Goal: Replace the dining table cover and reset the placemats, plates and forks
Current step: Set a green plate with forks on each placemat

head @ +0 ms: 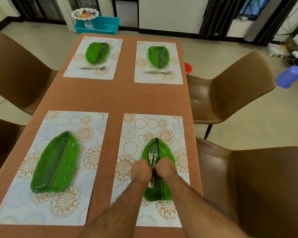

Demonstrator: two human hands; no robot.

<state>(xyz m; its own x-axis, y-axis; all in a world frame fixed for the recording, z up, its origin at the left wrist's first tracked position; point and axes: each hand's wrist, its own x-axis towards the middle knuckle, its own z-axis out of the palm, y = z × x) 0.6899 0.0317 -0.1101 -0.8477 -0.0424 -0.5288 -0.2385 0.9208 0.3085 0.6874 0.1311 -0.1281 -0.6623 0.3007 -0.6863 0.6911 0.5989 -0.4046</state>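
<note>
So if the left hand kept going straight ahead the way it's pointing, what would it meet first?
Probably nothing solid soon. The left hand points away from the person along the near right plate. Past the plate's tip lie only the bare placemat and tablecloth, then the far right plate. Height is unclear.

The only readable text is a small printed brand mark on the two near placemats. On the near left placemat (46, 169) the word "KUBER" runs sideways along the far right corner. The near right placemat (136, 134) carries the same mark in its far right corner, also sideways. Any marks on the two far placemats are too small to read.
</note>
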